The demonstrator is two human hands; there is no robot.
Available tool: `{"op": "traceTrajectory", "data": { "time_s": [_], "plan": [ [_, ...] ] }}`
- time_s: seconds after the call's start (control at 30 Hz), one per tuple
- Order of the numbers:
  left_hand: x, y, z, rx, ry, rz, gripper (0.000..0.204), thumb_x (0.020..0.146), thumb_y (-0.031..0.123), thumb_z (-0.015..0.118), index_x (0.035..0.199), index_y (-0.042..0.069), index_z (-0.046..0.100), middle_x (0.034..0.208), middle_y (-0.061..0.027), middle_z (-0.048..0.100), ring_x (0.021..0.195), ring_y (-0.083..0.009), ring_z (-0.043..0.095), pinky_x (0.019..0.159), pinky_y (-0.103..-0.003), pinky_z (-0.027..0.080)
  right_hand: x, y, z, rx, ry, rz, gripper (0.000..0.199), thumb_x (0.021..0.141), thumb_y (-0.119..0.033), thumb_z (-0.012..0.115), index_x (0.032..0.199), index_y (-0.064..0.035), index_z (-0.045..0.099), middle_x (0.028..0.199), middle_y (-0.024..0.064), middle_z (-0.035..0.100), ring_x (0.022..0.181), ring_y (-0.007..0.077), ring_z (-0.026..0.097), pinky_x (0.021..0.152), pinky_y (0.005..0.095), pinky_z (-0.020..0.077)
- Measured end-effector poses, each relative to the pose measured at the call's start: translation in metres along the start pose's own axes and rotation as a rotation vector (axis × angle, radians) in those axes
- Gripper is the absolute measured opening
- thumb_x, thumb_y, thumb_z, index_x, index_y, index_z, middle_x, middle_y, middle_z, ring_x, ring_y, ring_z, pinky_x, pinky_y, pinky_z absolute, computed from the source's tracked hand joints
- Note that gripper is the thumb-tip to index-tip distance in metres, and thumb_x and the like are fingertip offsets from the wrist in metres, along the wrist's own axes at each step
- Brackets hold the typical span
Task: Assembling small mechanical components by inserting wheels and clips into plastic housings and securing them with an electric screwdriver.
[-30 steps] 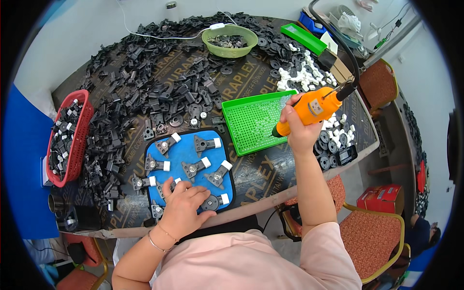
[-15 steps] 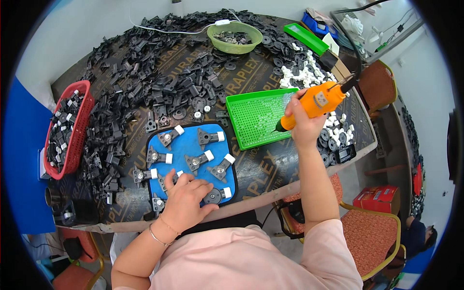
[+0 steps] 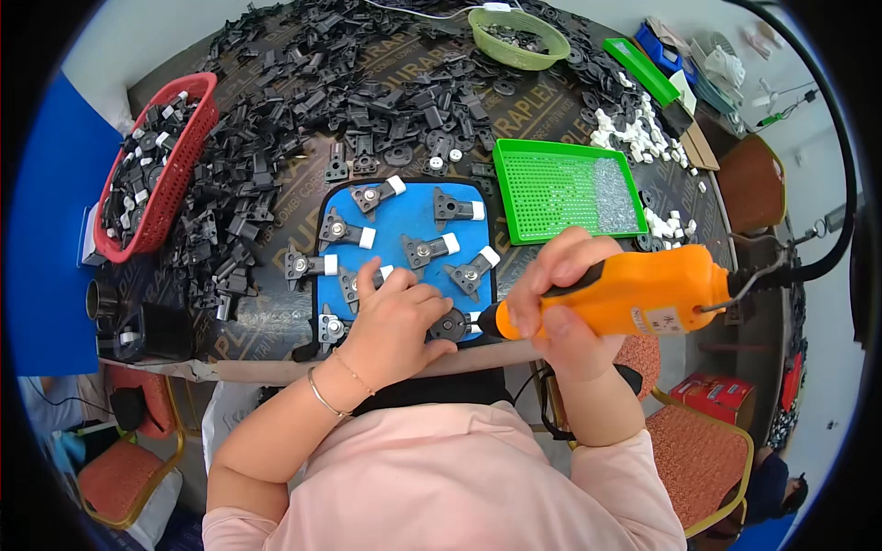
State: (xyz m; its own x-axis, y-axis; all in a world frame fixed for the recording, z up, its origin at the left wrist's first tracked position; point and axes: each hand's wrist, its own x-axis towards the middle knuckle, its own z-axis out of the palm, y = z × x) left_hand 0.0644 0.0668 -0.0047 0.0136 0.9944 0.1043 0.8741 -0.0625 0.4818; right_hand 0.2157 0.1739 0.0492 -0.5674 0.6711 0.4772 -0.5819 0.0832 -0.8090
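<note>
My right hand (image 3: pixel 574 308) grips an orange electric screwdriver (image 3: pixel 643 292) held sideways. Its dark tip meets a black part with a round disc (image 3: pixel 449 326) and a white end, at the lower right of the blue mat (image 3: pixel 386 220). Against that disc, the thumb and forefinger of my left hand (image 3: pixel 395 317) hold it from the left, while the other fingers bend over the mat. Several black assemblies with white ends, such as this one (image 3: pixel 430 250), lie around the hand, most showing a metal screw head. My left hand partly covers some of them.
Right of the mat stands a green perforated tray (image 3: pixel 542 195) with small screws. Black plastic parts (image 3: pixel 404 110) are heaped across the back. A red basket (image 3: pixel 156 174) of parts sits at left, a yellow-green bowl (image 3: pixel 519 41) at back, white pieces (image 3: pixel 634 133) at right.
My right hand has brought the screwdriver from over the green tray down and left to the disc part. My left hand stays at that part. The whole view has shifted.
</note>
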Motion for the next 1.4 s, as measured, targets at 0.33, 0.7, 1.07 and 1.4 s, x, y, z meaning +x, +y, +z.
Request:
{"op": "traceTrajectory", "data": {
  "time_s": [0.33,0.7,1.07,1.4],
  "plan": [
    [-0.004,-0.003,0.003,0.013,0.008,0.008,0.043,0.054,0.031,0.08,0.092,0.016,0.067,0.095,0.0052,0.062,0.094,-0.0178,0.05,0.098,-0.056,0.02,-0.006,0.009,0.002,-0.263,-0.185,0.04,0.024,0.077,-0.003,0.064,0.092,-0.0037,0.045,0.083,0.0092,0.047,0.054,0.014,0.052,0.051,0.0267,0.0464],
    [-0.003,-0.003,0.002,0.002,0.005,0.018,0.039,0.058,0.031,0.078,0.092,0.013,0.068,0.088,0.0024,0.061,0.094,-0.0183,0.049,0.099,-0.055,0.021,0.016,0.009,-0.004,-0.247,-0.446,-0.03,0.025,0.072,-0.003,0.067,0.087,-0.0037,0.048,0.083,0.0087,0.047,0.054,0.014,0.052,0.049,0.0255,0.0459],
    [0.002,0.001,-0.015,0.033,0.055,0.032,0.051,0.058,0.037,0.077,0.1,0.011,0.065,0.102,-0.0021,0.058,0.101,-0.0196,0.048,0.099,-0.052,0.021,0.036,-0.022,-0.089,-0.057,0.193,-0.164,0.027,0.079,-0.011,0.059,0.102,-0.0058,0.045,0.092,0.0087,0.045,0.063,0.0153,0.05,0.06,0.0286,0.0423],
    [0.088,-0.023,-0.03,0.192,0.132,0.052,0.035,0.064,0.031,0.075,0.092,0.011,0.066,0.095,-0.0039,0.06,0.098,-0.0222,0.051,0.095,-0.047,0.025,0.037,-0.029,-0.124,-0.15,0.348,-0.213,0.028,0.078,-0.006,0.06,0.103,-0.0062,0.046,0.093,0.008,0.047,0.064,0.0155,0.051,0.062,0.0282,0.0435]
  ]
}}
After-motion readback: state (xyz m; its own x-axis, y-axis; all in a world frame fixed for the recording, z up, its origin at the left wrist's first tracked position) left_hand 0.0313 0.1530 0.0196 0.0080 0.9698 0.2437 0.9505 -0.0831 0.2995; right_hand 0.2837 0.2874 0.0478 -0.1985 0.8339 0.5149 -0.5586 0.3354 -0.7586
